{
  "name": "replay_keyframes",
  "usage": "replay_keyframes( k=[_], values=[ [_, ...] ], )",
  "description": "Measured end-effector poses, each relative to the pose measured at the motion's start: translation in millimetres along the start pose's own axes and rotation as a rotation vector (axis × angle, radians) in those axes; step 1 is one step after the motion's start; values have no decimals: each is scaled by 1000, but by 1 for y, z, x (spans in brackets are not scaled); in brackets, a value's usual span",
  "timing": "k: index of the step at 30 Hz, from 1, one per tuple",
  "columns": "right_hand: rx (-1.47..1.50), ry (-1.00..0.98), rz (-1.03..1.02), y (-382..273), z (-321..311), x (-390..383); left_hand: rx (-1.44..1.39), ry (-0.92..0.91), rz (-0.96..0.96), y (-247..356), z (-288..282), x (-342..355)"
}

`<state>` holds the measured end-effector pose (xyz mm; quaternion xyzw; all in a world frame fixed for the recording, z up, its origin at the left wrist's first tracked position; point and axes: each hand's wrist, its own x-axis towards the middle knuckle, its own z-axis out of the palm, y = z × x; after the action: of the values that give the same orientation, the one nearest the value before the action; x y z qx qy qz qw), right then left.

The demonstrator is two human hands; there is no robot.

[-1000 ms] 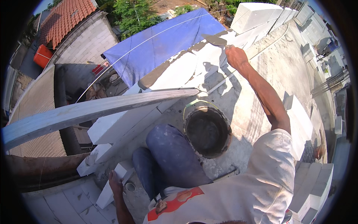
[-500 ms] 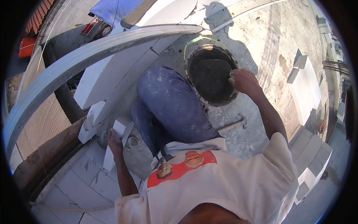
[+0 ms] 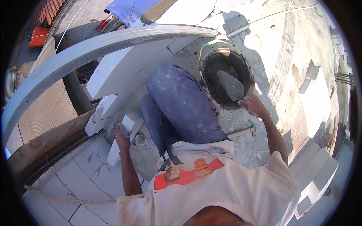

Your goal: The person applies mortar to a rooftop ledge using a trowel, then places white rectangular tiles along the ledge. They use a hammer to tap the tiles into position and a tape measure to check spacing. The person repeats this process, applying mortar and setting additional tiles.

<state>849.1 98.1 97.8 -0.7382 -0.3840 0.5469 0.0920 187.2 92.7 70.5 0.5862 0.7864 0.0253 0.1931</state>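
Note:
My right hand point(image 3: 253, 106) is closed round the handle of a trowel point(image 3: 231, 86). Its grey, pointed blade lies over the opening of a black bucket point(image 3: 206, 67) with dark wet mortar inside. A thin yellow handle with a green grip stands up along the bucket's far rim. On the left, my left hand point(image 3: 122, 138) grips a white lightweight block point(image 3: 132, 119), which sits tilted beside my knee; the fingertips are partly hidden. Close to that hand, a short pipe end point(image 3: 140, 139) shows in the floor.
A low white block wall point(image 3: 130, 71) runs along my left, with a long grey metal bar point(image 3: 94, 47) crossing above it. Beyond the wall is a drop to roofs. White blocks point(image 3: 316, 101) stand at right, with more stacked blocks point(image 3: 313, 162) nearer. A hammer-like tool point(image 3: 241, 132) lies below the bucket.
My right hand has drawn back toward me at the bucket's near right rim, and the trowel blade now shows clearly. My left hand stays on the block. The whole view has shifted slightly.

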Motion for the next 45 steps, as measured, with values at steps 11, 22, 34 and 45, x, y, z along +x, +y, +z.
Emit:
replay_keyframes(
  k=[11,22,34,45],
  values=[
    [952,197,-604,-118,-60,85,-83,-28,-38,-25,10,0],
    [-39,1319,-689,-203,-258,254,-411,-38,-141,-21,18,15],
    [-261,1185,-923,-153,-124,179,-83,-25,-2,-6,4,6],
    [-427,936,-937,-141,-27,128,96,0,60,-29,20,6]
  ],
)
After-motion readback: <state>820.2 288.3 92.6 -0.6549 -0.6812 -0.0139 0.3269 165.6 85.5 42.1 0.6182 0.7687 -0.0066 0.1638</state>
